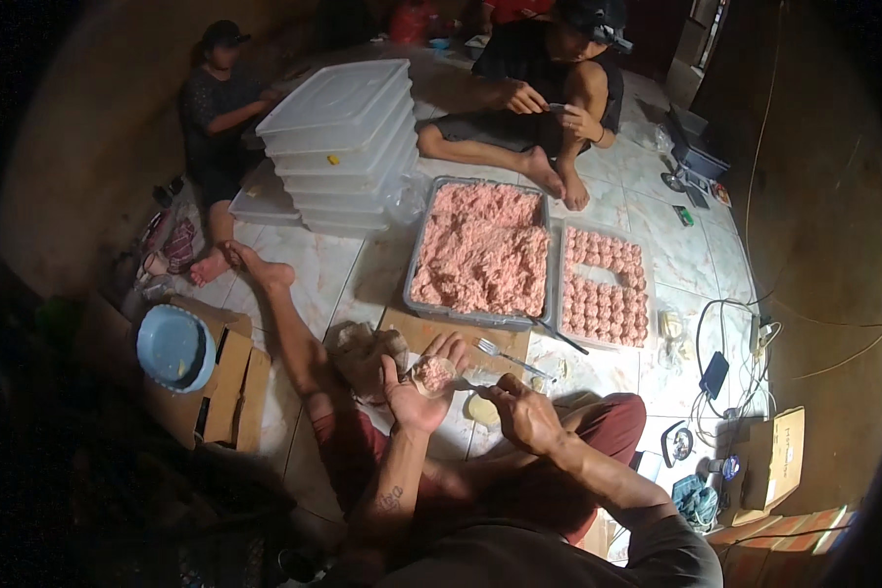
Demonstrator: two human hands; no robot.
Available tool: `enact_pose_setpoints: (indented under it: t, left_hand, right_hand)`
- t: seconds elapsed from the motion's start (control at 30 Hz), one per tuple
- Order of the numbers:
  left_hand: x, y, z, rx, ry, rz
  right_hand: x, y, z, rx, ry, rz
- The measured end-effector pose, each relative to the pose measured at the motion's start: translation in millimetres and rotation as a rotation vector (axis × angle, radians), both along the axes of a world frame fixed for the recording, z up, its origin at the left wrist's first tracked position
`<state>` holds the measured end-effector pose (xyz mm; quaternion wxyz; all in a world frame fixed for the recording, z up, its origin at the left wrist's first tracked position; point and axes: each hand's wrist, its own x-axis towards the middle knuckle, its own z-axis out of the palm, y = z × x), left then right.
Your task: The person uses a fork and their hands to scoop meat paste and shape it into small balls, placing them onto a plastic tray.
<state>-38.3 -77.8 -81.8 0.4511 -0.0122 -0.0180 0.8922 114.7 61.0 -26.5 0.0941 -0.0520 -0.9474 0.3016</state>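
My left hand (418,397) is palm up with its fingers partly curled. It holds a thin round dough wrapper with pink minced filling (433,372) heaped on it. My right hand (529,416) pinches a slim metal utensil (465,385), whose tip is against the wrapper's right side; its exact kind is hard to make out. Just below lies a pale round stack of wrappers (482,410). A fork (514,360) rests by a wooden board (402,326). Beyond stands a large grey tub (412,279) of pink minced filling. To its right, a clear tray (606,343) holds rows of filled dumplings.
Lidded plastic containers (338,108) are stacked at far left. A light blue basin (174,348) sits on a cardboard box (233,387). A co-worker (549,88) sits beyond the tub, another person (220,108) at left. Cables and a black adapter (714,374) lie right.
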Motion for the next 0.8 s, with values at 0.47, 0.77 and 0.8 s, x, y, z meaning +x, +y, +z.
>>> enact_pose_setpoints:
  t: [0.47, 0.77, 0.8]
  left_hand:
    - [6, -17, -11, -0.094, -0.054, -0.035]
    - [1, -37, -46, -0.277, 0.004, -0.090]
    - [-4, -42, -71, -0.257, 0.006, -0.121]
  right_hand:
    - [-7, 5, 18, -0.122, 0.129, 0.109]
    - [-15, 77, 38, 0.237, 0.146, -0.094]
    - [-18, 98, 37, 0.344, 0.082, -0.174]
